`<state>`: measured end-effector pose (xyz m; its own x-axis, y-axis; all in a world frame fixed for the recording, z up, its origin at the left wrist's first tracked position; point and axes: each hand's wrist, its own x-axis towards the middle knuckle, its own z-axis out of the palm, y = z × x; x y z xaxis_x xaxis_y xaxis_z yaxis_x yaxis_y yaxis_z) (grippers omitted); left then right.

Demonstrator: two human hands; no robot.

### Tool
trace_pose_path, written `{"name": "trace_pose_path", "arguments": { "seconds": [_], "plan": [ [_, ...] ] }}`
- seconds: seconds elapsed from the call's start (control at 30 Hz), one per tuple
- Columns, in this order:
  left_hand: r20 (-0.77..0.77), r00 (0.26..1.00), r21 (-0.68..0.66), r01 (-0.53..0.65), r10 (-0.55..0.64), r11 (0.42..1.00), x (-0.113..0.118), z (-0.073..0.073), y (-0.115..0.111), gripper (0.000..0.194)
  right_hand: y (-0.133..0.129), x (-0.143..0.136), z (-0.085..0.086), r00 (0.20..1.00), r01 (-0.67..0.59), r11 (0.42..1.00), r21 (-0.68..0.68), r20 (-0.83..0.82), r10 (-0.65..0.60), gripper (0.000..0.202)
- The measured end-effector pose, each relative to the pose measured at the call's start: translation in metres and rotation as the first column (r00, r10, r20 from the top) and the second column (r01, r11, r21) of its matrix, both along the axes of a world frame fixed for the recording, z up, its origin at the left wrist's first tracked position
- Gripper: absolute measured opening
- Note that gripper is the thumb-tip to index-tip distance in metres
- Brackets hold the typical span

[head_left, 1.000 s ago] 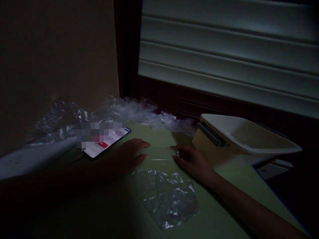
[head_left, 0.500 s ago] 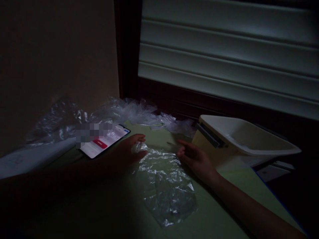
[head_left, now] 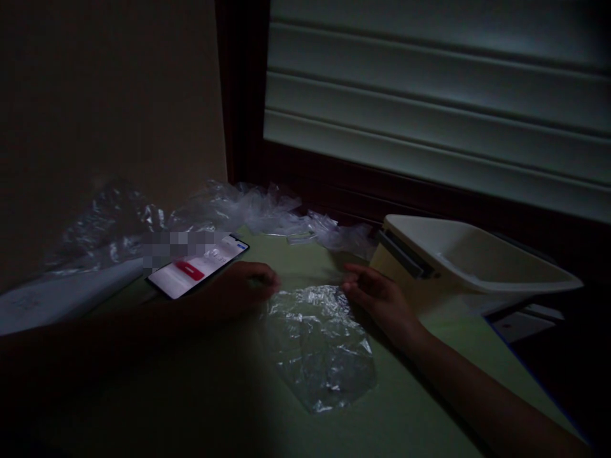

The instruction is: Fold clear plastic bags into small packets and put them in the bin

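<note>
A clear, crinkled plastic bag (head_left: 325, 356) lies over the green tabletop (head_left: 429, 407), its top edge running between my hands. My left hand (head_left: 245, 284) is closed at the bag's upper left corner, thumb and fingers together. At the upper right corner, my right hand (head_left: 379, 298) has its fingertips pinched on the film. Dim light and the bag's transparency blur the exact contact. A phone (head_left: 200, 267) with a lit screen and a red button lies just left of my left hand.
Crumpled clear plastic bags (head_left: 252, 207) are heaped along the wall and window frame. A cream open bin (head_left: 405, 264) with a dark handle stands at the right, by the table edge. White plastic sheeting (head_left: 57, 296) lies at the left. Behind is a slatted shutter (head_left: 429, 95).
My left hand's fingers have closed from a wider curl onto the bag's edge. My right index finger has drawn in toward the thumb. The bag's lower end has shifted slightly up.
</note>
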<state>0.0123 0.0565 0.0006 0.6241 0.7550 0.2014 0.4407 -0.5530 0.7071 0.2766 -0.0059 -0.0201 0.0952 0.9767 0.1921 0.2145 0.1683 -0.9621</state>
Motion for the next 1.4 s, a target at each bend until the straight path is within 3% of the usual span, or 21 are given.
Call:
{"name": "trace_pose_path", "arguments": {
  "seconds": [0.13, 0.27, 0.37, 0.57, 0.97, 1.17, 1.4],
  "plan": [
    [-0.008, 1.000, 0.010, -0.017, 0.017, 1.000, -0.001, -0.001, 0.001, 0.024, 0.001, 0.000, 0.000, 0.998, -0.063, 0.997, -0.043, 0.002, 0.063, 0.053],
    [-0.016, 1.000, 0.035, -0.015, 0.016, 0.999, 0.000, -0.001, 0.000, 0.022, 0.002, 0.003, 0.003, 0.994, -0.106, 0.991, -0.084, 0.020, 0.108, 0.041],
    [-0.020, 1.000, 0.052, -0.003, 0.004, 0.999, 0.000, -0.001, 0.000, 0.022, 0.001, 0.004, 0.005, 0.992, -0.112, 0.989, -0.096, 0.050, 0.117, 0.031],
    [-0.049, 0.998, 0.080, -0.040, 0.044, 0.996, -0.006, -0.005, 0.002, 0.021, -0.001, 0.002, 0.006, 0.986, -0.074, 0.993, -0.093, 0.141, 0.087, 0.030],
    [-0.061, 0.998, 0.159, -0.016, 0.026, 0.987, -0.006, -0.003, 0.000, 0.015, -0.004, 0.001, 0.006, 0.958, -0.040, 0.999, 0.004, 0.284, 0.037, 0.018],
    [-0.122, 0.992, 0.262, 0.021, 0.011, 0.965, -0.007, -0.003, 0.000, 0.015, -0.005, 0.000, 0.009, 0.933, -0.073, 0.993, 0.094, 0.359, 0.035, 0.010],
    [-0.213, 0.976, 0.386, 0.116, -0.034, 0.915, -0.012, -0.006, 0.003, 0.019, -0.007, 0.000, 0.006, 0.890, -0.113, 0.980, 0.167, 0.454, 0.025, 0.020]
  ]
}}
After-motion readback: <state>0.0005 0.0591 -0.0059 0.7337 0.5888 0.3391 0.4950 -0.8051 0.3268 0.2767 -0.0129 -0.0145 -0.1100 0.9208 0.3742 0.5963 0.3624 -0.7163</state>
